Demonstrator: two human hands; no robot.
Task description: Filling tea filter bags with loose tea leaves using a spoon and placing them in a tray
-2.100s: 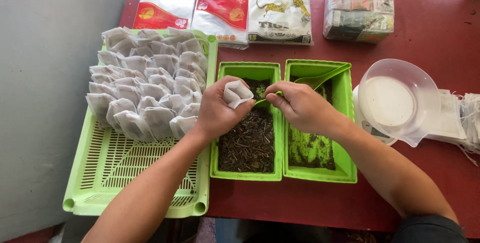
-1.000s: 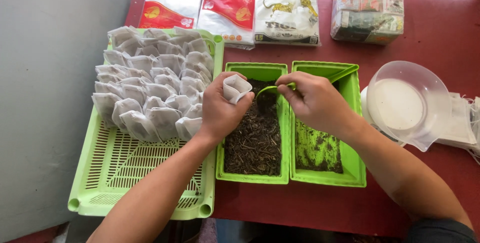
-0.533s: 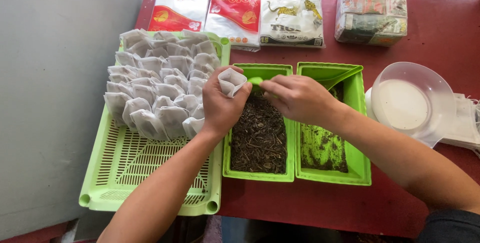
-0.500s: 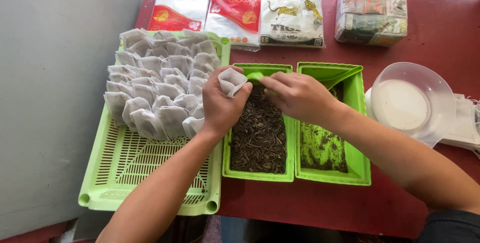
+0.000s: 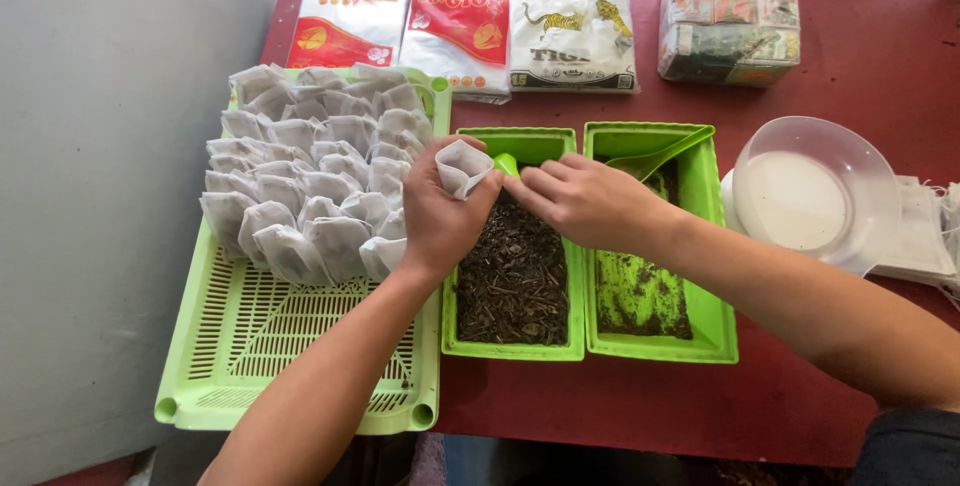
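Head view, left to right. Slotted green tray (image 5: 300,366) on the red worktop (image 5: 800,386): back half packed with filled white paper bags (image 5: 310,176), front half bare; the count looks the same as two seconds ago.

Left hand (image 5: 440,216) sits over the seam between the tray and the left green tub (image 5: 515,346), grip closed around one open paper bag (image 5: 463,166), mouth up and facing right. It holds that bag in all the earlier frames too; only its position has crept up and toward the scoop.

Change is on the right hand (image 5: 585,201). Two seconds ago it was down in the tub of dark dried leaves (image 5: 512,276) with the small green scoop (image 5: 506,164); now the scoop is lifted, its tip touching the bag mouth, fingers pinched narrow on the handle, mostly hidden. Can't tell whether leaf is already dropping in.

My read: scooping done, filling under way, bag not yet in the tray.

Right tub (image 5: 715,346): thin leaf residue, second green scoop (image 5: 660,154) resting unused at its back corner. Further right, clear plastic bowl (image 5: 815,196), untouched. Sealed packets (image 5: 570,31) along the back edge, same as before.
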